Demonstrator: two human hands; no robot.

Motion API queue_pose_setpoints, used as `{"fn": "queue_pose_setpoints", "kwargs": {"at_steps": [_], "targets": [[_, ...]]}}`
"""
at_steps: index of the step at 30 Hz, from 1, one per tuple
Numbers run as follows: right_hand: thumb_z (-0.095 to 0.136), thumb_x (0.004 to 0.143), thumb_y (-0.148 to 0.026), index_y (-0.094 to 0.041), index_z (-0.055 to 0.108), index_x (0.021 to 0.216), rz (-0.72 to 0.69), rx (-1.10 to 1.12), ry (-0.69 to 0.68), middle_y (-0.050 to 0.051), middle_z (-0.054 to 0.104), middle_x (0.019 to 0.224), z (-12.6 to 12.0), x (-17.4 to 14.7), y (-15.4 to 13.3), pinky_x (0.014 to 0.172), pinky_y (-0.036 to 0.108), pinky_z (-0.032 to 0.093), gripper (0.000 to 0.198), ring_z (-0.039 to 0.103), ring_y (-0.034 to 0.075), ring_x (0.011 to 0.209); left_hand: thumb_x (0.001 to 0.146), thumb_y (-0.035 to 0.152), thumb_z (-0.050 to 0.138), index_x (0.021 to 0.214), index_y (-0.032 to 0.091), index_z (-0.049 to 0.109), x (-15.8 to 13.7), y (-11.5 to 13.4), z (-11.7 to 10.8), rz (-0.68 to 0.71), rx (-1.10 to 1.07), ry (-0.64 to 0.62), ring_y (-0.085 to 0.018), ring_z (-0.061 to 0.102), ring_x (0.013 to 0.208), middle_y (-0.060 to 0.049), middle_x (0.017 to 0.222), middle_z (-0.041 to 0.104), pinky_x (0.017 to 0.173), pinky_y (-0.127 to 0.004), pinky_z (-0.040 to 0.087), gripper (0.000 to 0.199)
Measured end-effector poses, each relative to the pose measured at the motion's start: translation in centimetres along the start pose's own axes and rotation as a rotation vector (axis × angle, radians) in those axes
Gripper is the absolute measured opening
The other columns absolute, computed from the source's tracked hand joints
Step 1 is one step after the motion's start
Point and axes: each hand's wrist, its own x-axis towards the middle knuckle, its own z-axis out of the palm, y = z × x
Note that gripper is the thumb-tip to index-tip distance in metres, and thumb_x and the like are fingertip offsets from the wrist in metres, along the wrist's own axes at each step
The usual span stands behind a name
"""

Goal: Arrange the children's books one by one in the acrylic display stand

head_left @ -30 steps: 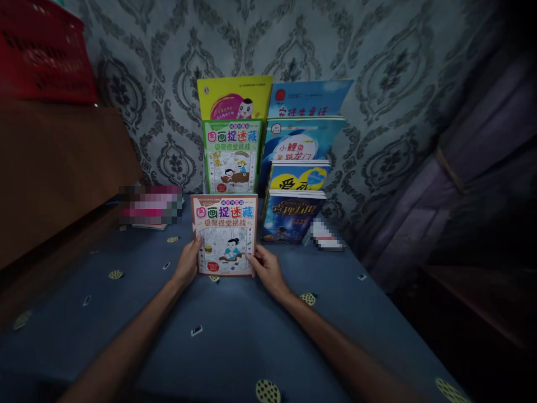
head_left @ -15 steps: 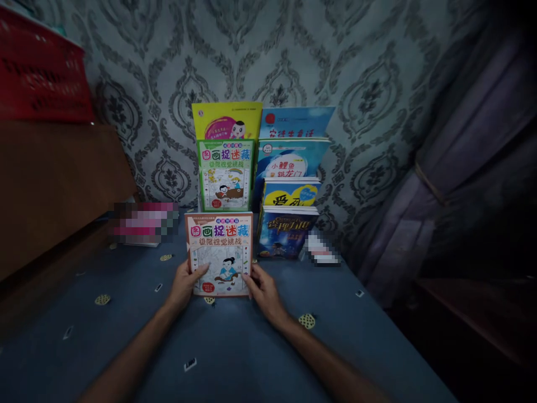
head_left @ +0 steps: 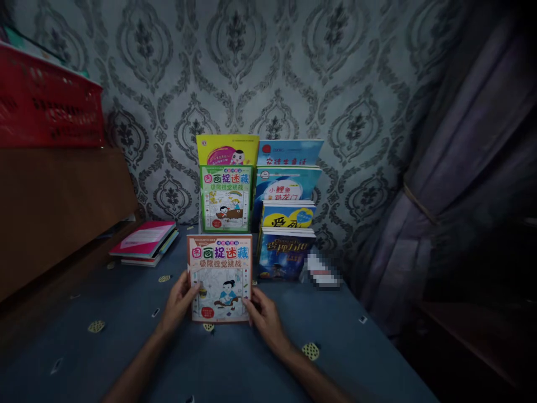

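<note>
An orange-bordered picture book [head_left: 220,282] stands nearly upright between my two hands, its cover facing me. My left hand [head_left: 181,302] grips its left edge, thumb on the front. My right hand [head_left: 264,316] closes on the lower right edge in the same way; the fingers behind the cover are hidden. Directly behind is a green-bordered book [head_left: 226,201] with a similar cover, and behind that a yellow book [head_left: 229,146]. To the right, a dark blue book [head_left: 285,254] fronts a stepped row with a yellow-and-blue book [head_left: 289,215], a light blue book [head_left: 287,182] and another blue book [head_left: 289,151].
A stack of books with a pink cover [head_left: 145,238] lies at the left beside a brown wooden board [head_left: 62,207]. Above it sits a red basket [head_left: 50,101]. A blurred white item [head_left: 322,271] lies right of the books. A tied curtain [head_left: 423,196] hangs at the right.
My view has tilted up, so the books and hands appear lower in the picture. Both hands keep their hold on the orange-bordered book, which stays in front of the green one.
</note>
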Motion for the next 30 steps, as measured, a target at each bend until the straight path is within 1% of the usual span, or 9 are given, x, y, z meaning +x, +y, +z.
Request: {"fn": "queue_pose_setpoints", "kwargs": {"at_steps": [5, 7, 9, 13, 15, 19, 22, 26, 30], "targets": [[0.065, 0.088, -0.063, -0.024, 0.069, 0.109, 0.018, 0.011, -0.013, 0.009, 0.077, 0.104, 0.0, -0.1, -0.7, 0.086, 0.045, 0.062, 0.045, 0.075, 0.029, 0.093, 0.082, 0.060, 0.071, 0.103, 0.020, 0.066, 0.5, 1.3, -2.0, 0.130, 0.229, -0.095, -0.026, 0.071, 0.096, -0.008, 0.105, 0.077, 0.085, -0.034, 0.057, 0.045], [0.063, 0.091, -0.060, -0.024, 0.068, 0.110, -0.007, -0.015, -0.007, 0.009, 0.077, 0.106, -0.2, -0.1, -1.0, 0.088, 0.044, 0.061, 0.041, 0.074, 0.028, 0.095, 0.084, 0.061, 0.067, 0.094, 0.019, 0.068, 0.7, 1.9, -2.7, 0.155, 0.317, -0.121, -0.025, 0.070, 0.089, -0.007, 0.097, 0.076, 0.080, -0.032, 0.057, 0.043], [0.061, 0.093, -0.057, -0.023, 0.069, 0.108, -0.041, -0.089, 0.015, 0.009, 0.077, 0.105, -0.5, 0.0, -1.5, 0.085, 0.041, 0.061, 0.037, 0.073, 0.027, 0.094, 0.084, 0.063, 0.066, 0.089, 0.019, 0.069, 0.8, 2.3, -3.1, 0.167, 0.369, -0.136, -0.023, 0.068, 0.083, -0.006, 0.090, 0.075, 0.076, -0.031, 0.055, 0.044], [0.057, 0.096, -0.049, -0.022, 0.069, 0.108, -0.112, -0.242, 0.051, 0.009, 0.076, 0.102, -1.1, 0.5, -2.8, 0.080, 0.035, 0.059, 0.032, 0.072, 0.025, 0.093, 0.082, 0.065, 0.067, 0.087, 0.019, 0.071, 0.8, 2.6, -3.4, 0.163, 0.370, -0.156, -0.024, 0.068, 0.084, -0.006, 0.087, 0.074, 0.077, -0.031, 0.054, 0.046], [0.057, 0.097, -0.046, -0.023, 0.068, 0.109, -0.140, -0.271, 0.061, 0.008, 0.076, 0.102, -1.2, 0.6, -3.4, 0.079, 0.033, 0.058, 0.029, 0.072, 0.024, 0.092, 0.080, 0.065, 0.068, 0.085, 0.018, 0.071, 0.8, 2.6, -3.5, 0.156, 0.368, -0.154, -0.024, 0.068, 0.084, -0.007, 0.085, 0.074, 0.076, -0.030, 0.054, 0.047], [0.057, 0.097, -0.043, -0.023, 0.066, 0.105, -0.153, -0.283, 0.070, 0.005, 0.075, 0.094, -1.0, 0.5, -4.0, 0.074, 0.029, 0.056, 0.023, 0.071, 0.021, 0.084, 0.076, 0.065, 0.071, 0.083, 0.017, 0.073, 0.9, 2.6, -3.7, 0.149, 0.386, -0.148, -0.023, 0.067, 0.079, -0.006, 0.082, 0.074, 0.072, -0.029, 0.054, 0.049], [0.057, 0.097, -0.039, -0.022, 0.066, 0.105, -0.174, -0.290, 0.078, 0.004, 0.075, 0.093, -0.7, 0.1, -3.9, 0.074, 0.028, 0.055, 0.021, 0.071, 0.020, 0.084, 0.073, 0.066, 0.073, 0.084, 0.017, 0.074, 0.9, 2.7, -3.9, 0.135, 0.399, -0.129, -0.023, 0.068, 0.079, -0.006, 0.082, 0.075, 0.072, -0.030, 0.055, 0.050], [0.057, 0.096, -0.035, -0.022, 0.066, 0.109, -0.200, -0.311, 0.121, 0.004, 0.074, 0.095, -0.4, -0.5, -3.3, 0.074, 0.028, 0.054, 0.021, 0.069, 0.018, 0.082, 0.066, 0.068, 0.078, 0.083, 0.018, 0.075, 1.0, 2.8, -3.9, 0.128, 0.387, -0.091, -0.023, 0.068, 0.074, -0.007, 0.081, 0.076, 0.065, -0.029, 0.055, 0.053], [0.058, 0.096, -0.034, -0.023, 0.065, 0.113, -0.193, -0.318, 0.133, 0.003, 0.074, 0.096, -0.2, -0.8, -2.7, 0.074, 0.028, 0.054, 0.022, 0.068, 0.018, 0.082, 0.063, 0.068, 0.081, 0.082, 0.018, 0.075, 0.9, 3.2, -3.7, 0.105, 0.374, -0.095, -0.022, 0.068, 0.071, -0.007, 0.080, 0.076, 0.061, -0.027, 0.055, 0.054]]}}
